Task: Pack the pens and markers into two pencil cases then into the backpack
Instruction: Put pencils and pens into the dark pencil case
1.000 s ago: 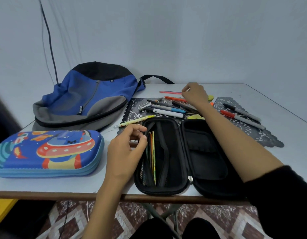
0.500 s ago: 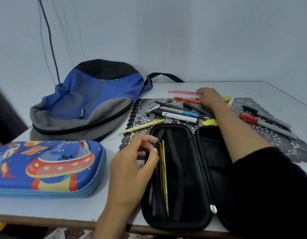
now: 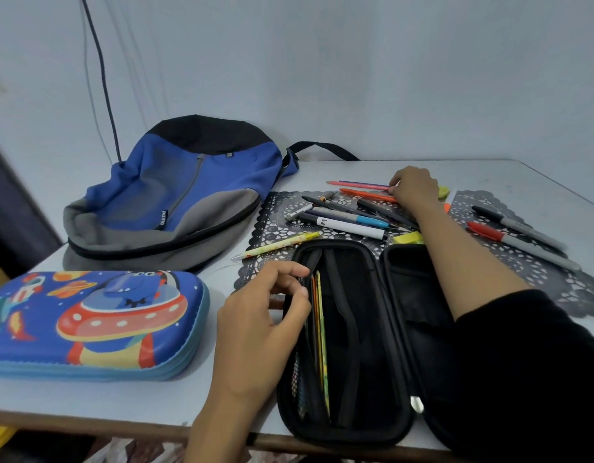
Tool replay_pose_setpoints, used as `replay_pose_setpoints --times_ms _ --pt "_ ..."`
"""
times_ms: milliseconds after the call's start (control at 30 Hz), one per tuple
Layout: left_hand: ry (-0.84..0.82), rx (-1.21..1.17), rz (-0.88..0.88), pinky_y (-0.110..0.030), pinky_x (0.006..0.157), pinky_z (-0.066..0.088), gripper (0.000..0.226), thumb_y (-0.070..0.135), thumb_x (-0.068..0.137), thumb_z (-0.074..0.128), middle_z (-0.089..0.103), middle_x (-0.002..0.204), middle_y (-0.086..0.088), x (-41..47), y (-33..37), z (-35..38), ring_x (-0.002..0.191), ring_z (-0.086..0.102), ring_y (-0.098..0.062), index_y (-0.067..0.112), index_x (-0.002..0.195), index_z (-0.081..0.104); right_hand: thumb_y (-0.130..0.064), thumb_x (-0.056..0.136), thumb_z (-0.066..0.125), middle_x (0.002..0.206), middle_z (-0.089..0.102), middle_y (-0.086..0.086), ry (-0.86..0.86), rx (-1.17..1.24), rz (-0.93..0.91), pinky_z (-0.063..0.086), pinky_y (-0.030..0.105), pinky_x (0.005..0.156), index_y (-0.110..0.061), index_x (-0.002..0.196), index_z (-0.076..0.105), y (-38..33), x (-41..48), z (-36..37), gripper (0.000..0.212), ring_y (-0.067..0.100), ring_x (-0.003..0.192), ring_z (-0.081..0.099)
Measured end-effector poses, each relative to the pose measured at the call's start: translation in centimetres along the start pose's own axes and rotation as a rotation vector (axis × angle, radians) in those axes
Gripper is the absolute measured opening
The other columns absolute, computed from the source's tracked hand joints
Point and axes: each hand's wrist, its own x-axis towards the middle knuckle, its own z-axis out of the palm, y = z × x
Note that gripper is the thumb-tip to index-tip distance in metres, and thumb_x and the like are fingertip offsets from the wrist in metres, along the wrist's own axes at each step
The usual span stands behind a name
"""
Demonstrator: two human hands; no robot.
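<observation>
From the head view, a black pencil case (image 3: 352,342) lies open at the near edge of the white table (image 3: 509,175), a few thin pencils tucked along its left side. The left hand (image 3: 262,325) rests on that left rim, thumb and fingers curled on the edge, pinching the lining there and no pen. The right hand (image 3: 414,188) reaches across to the far side of a grey lace mat (image 3: 539,272), its fingertips closed on the end of a pink pen (image 3: 359,185). An orange pen (image 3: 365,194) lies just beside it, and more pens and markers (image 3: 349,222) are scattered on the mat. A colourful spaceship pencil case (image 3: 95,325) sits zipped to the left, near the blue backpack (image 3: 188,192) lying flat behind it
</observation>
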Motion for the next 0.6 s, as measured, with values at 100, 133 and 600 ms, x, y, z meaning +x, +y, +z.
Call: replay_pose_setpoints --times_ms 100,133,600 --pt "-0.001 0.003 0.000 -0.019 0.075 0.052 0.017 0.026 0.083 0.059 0.065 0.084 0.016 -0.01 0.01 -0.02 0.085 0.065 -0.007 0.037 0.095 0.064 -0.004 0.090 0.056 0.110 0.067 0.012 0.018 0.063 0.005 0.044 0.042 0.092 -0.010 0.100 0.069 0.16 -0.18 -0.13 0.017 0.032 0.113 0.054" --pt "0.000 0.001 -0.001 -0.021 0.075 0.053 0.017 0.026 0.083 0.059 0.065 0.084 0.016 -0.03 0.01 -0.03 0.085 0.065 -0.007 0.037 0.095 0.064 -0.002 0.090 0.057 0.110 0.067 0.012 0.015 0.082 0.004 0.046 0.042 0.092 -0.009 0.101 0.069 0.19 -0.19 -0.21 0.018 0.031 0.112 0.055" --pt "0.008 -0.014 0.010 -0.013 0.069 0.050 0.018 0.024 0.083 0.058 0.065 0.082 0.016 0.07 -0.17 0.12 0.082 0.065 -0.008 0.037 0.095 0.064 0.005 0.087 0.051 0.100 0.070 0.020 -0.056 0.156 0.071 0.053 0.037 0.077 0.005 0.099 0.070 0.02 -0.35 -0.39 0.022 0.033 0.091 0.063"
